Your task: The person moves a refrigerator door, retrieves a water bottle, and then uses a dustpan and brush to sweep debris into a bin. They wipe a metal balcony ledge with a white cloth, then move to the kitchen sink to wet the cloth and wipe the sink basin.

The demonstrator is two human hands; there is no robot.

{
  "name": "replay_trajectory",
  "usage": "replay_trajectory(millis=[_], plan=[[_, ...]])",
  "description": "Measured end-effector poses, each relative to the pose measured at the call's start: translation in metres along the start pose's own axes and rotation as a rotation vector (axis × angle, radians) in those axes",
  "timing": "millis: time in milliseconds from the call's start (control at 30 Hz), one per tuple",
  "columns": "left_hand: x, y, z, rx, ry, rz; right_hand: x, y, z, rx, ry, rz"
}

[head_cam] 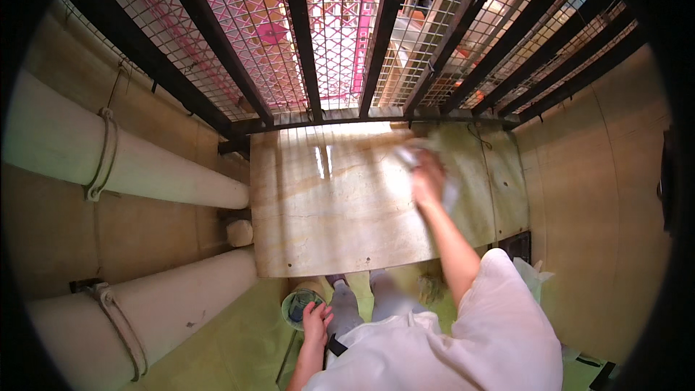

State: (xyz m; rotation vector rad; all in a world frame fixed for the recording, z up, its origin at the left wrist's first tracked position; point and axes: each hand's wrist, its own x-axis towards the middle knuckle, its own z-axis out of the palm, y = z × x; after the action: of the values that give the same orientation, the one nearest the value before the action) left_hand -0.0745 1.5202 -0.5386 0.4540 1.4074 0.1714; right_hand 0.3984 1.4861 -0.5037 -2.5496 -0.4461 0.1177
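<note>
A stone-like tabletop [336, 206] with a shiny, wet-looking surface lies before me. My right hand [429, 174] reaches across it, right of the middle, pressing on a blurred whitish cloth [406, 156]; its edges cannot be made out. Low in the view, my left hand [317, 319] hangs empty with its fingers apart, beside a round bucket [288, 312] that holds something dark. The bucket stands on the floor by my feet, under the front edge of the tabletop.
Dark bars [297, 27] with wire mesh close off the far side. Two thick white pipes, an upper one [163, 165] and a lower one [179, 304], run along the left wall. A thin looped cord [482, 138] lies at the back right. At the lower right is a plastic bag [533, 278].
</note>
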Motion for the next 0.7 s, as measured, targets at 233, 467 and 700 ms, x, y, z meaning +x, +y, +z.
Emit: replay_trajectory(millis=[233,467,700], plan=[[0.003,-0.007,-0.019,-0.007,0.017,-0.079,-0.097,-0.079,0.044,0.03,-0.13,-0.298],[0.015,0.005,-0.002,0.124,-0.07,-0.06,-0.226,-0.147,0.071,0.091,-0.49,-0.669],[0.022,0.015,0.033,0.322,-0.095,-0.027,-0.104,0.12,-0.104,-0.28,-0.173,0.038]])
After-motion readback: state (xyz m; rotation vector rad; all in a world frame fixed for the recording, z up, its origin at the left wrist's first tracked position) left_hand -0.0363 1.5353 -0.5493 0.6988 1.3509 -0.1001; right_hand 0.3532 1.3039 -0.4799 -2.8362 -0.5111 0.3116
